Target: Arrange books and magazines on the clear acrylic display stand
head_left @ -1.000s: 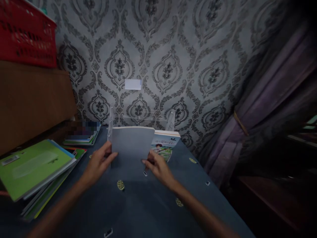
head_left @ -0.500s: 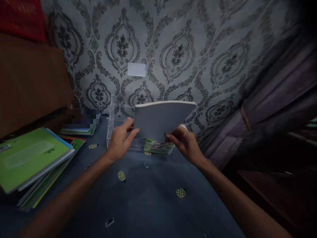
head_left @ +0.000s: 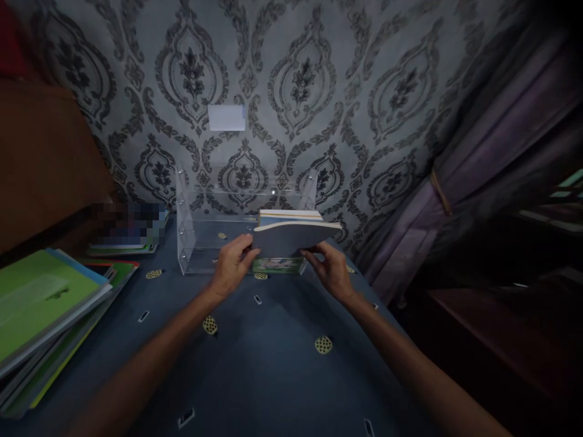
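Between my two hands is a grey-covered book (head_left: 286, 240), its pale page edge facing up and slightly bowed. My left hand (head_left: 232, 264) pinches its left side with thumb and fingers. On its right side my right hand (head_left: 331, 267) grips it the same way. Just behind and below the book are other books (head_left: 289, 214) standing at the right end of a clear plastic rack (head_left: 184, 224). A green picture cover (head_left: 277, 265) shows under the grey book. The rack's left part holds nothing visible; its lower right is partly hidden by the book and my right hand.
A stack of green-topped books and folders (head_left: 50, 303) lies at the left, with a smaller pile (head_left: 127, 227) behind it. Patterned wallpaper backs the blue tablecloth (head_left: 259, 376). A tied curtain (head_left: 423, 212) hangs at the right; a brown panel (head_left: 45, 158) stands at the left.
The grey book has come down and tilted, now in front of the books in the rack. More of the rack shows. The view has shifted a little to the right.
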A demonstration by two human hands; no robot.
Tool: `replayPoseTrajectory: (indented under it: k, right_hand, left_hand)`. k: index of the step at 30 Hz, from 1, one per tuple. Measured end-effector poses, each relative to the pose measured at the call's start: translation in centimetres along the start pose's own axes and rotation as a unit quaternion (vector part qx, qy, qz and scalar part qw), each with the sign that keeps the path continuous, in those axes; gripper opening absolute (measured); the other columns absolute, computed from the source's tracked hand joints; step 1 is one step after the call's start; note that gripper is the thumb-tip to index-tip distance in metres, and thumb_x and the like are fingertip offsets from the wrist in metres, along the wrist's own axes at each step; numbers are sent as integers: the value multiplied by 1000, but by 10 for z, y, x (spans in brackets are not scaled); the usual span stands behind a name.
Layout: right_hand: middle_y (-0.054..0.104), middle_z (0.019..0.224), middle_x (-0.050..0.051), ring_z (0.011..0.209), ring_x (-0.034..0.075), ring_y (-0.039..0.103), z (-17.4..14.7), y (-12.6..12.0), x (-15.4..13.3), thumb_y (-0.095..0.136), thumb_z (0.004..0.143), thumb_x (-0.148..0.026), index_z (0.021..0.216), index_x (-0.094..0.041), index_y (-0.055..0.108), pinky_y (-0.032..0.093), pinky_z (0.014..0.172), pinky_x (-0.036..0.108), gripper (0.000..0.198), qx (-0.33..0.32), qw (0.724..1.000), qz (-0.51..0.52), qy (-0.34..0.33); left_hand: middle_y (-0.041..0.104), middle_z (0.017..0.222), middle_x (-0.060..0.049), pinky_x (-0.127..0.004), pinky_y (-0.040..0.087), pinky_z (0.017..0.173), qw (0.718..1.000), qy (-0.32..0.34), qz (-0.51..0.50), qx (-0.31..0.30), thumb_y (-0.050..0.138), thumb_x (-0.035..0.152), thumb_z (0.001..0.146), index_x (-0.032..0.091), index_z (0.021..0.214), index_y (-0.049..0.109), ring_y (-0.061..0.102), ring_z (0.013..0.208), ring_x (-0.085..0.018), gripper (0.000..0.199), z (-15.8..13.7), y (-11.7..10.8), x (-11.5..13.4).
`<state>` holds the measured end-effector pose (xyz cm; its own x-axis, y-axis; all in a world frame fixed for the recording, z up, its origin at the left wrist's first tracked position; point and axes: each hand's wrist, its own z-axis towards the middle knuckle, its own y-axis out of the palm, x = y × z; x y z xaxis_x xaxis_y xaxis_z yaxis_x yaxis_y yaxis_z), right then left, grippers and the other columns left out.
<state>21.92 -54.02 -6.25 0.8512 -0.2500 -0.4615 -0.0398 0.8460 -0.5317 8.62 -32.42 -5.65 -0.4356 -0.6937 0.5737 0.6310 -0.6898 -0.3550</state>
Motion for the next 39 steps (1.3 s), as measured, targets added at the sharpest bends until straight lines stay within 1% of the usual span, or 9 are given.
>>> replayPoseTrajectory:
  k: [4,8,14,17,21,25,32,36,39]
  right_hand:
    - [71,84,6,74,23,66,-2,-1,6,58,90,-40,91,-22,67,52,71,35,20,5,1000,-5,4]
    - [68,80,6,77,24,64,-4,-1,14,59,89,-47,84,-23,66,50,72,36,26,0,1000,-8,26]
    - [66,76,4,73,22,61,-9,0,22,60,86,-47,73,-22,60,45,68,33,29,-22,997,1,75]
    - [63,75,3,72,21,59,-10,2,22,60,85,-47,72,-22,57,44,66,32,28,-15,996,10,91]
    - [59,74,2,70,19,55,-13,6,21,58,85,-46,76,-22,55,43,65,30,27,16,994,41,99]
    - [58,72,1,69,19,54,-17,12,21,58,85,-44,74,-22,52,44,67,31,25,38,993,49,105]
    - [65,78,4,73,21,59,-22,11,19,57,86,-41,79,-22,57,45,65,31,20,23,994,24,107]
    - [66,81,5,76,22,61,-15,9,16,57,87,-43,84,-22,59,47,68,33,22,50,993,25,105]
    - [66,79,4,73,20,60,-10,8,13,58,87,-43,84,-22,58,47,69,33,21,71,992,28,103]
  left_hand:
    - [57,75,-1,-26,45,66,1000,-5,7,-13,57,35,93,18,77,59,55,71,-15,23,4,5,2]
    - [49,69,1,-25,40,63,999,0,25,-24,56,36,93,20,67,48,49,67,-14,32,10,8,6]
    - [49,72,1,-23,39,62,999,-21,14,-39,56,31,90,21,67,44,47,68,-14,28,16,17,2]
    - [48,71,2,-23,38,62,998,-45,12,-39,57,29,87,20,66,42,47,67,-13,27,15,20,-3]
    - [48,70,2,-23,37,63,996,-72,23,-41,57,30,86,20,66,42,48,68,-14,27,13,23,-6]
    - [48,71,2,-24,35,64,995,-70,45,-47,56,29,87,20,68,45,48,67,-13,23,10,26,-6]
    - [48,67,3,-25,34,62,992,-86,76,-45,60,24,86,19,67,48,47,64,-13,23,5,29,-14]
    - [52,71,2,-26,35,65,990,-69,104,-70,58,23,87,20,71,49,50,69,-15,19,5,26,-16]
    - [53,72,2,-26,34,65,989,-66,119,-61,57,24,88,21,77,48,50,68,-15,15,5,25,-16]
